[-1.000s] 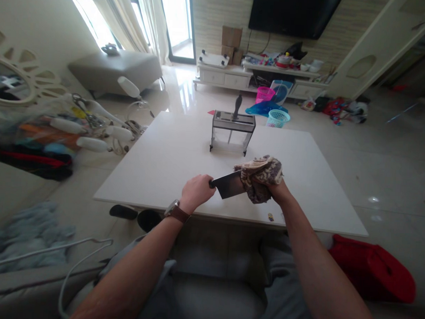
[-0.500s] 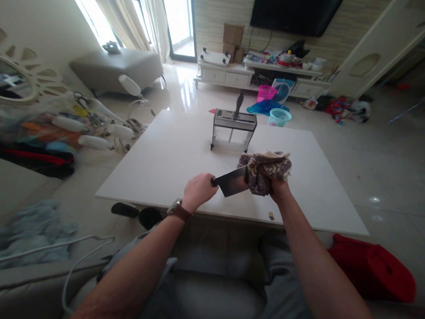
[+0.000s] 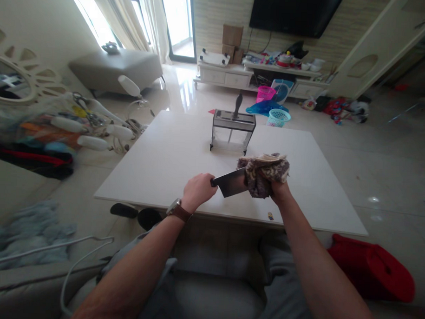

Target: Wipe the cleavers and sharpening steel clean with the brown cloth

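My left hand [image 3: 199,191] is closed round the dark handle of a cleaver [image 3: 232,183], whose broad blade points right above the near side of the white table [image 3: 145,176]. In my right hand [image 3: 280,190] is a bunched brown-and-cream cloth [image 3: 264,173], wrapped over the far end of the blade. The cloth hides the blade's tip and most of my right fingers. Beyond the cleaver, a knife block [image 3: 233,127] with clear sides stands upright on the table, a black-handled knife [image 3: 238,106] sticking up from its top.
A small sticker-like figure [image 3: 270,216] lies at the table's near edge. Behind the table are a turquoise basket [image 3: 279,116], a pink basket [image 3: 265,94] and a blue plastic bag [image 3: 265,107]. A red bundle [image 3: 372,267] sits at right; a lamp with white shades [image 3: 94,143] stands left.
The cloth has shifted very slightly down in the picture along with my right hand. My left hand keeps the cleaver in nearly the same place.
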Available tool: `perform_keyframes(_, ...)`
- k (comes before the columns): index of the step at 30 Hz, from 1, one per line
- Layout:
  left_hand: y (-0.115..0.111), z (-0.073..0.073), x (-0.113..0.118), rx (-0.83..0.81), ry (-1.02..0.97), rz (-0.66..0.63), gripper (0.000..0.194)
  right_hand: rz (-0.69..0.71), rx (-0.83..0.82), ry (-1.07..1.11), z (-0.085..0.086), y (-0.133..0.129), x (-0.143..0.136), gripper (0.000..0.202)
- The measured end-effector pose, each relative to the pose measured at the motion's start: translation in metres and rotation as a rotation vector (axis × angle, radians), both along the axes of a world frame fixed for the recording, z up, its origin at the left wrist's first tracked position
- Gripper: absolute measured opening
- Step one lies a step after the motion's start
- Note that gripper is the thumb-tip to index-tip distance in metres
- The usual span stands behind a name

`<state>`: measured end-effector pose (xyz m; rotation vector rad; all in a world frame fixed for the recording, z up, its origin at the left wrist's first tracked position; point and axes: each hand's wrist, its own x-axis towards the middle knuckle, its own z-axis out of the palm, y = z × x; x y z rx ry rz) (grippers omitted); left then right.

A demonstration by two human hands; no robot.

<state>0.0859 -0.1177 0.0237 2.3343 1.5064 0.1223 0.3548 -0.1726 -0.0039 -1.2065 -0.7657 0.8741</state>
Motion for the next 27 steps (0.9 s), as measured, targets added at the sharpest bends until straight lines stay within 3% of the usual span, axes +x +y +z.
perform_keyframes(4, -0.002, 0.000, 0.003, -0.013, -0.034, 0.011, 0.024, -0.081, -0.010, 0.083, -0.002, 0.004, 0.000, 0.067)
perform_keyframes(9, -0.001, -0.002, 0.003, -0.012, -0.011, 0.008, 0.024, 0.109, -0.034, -0.159, 0.002, -0.004, 0.012, 0.073)
perform_keyframes(12, 0.000, -0.002, 0.002, 0.005, 0.007, -0.002, 0.024, 0.155, -0.062, -0.200, 0.003, -0.008, 0.013, 0.076)
perform_keyframes(20, -0.003, -0.001, 0.005, 0.004, -0.013, 0.007, 0.024, -0.062, -0.010, 0.093, 0.001, 0.001, 0.001, 0.067)
perform_keyframes(27, -0.002, -0.003, 0.003, -0.003, 0.010, 0.004, 0.025, 0.146, -0.048, -0.191, 0.007, -0.008, 0.012, 0.072)
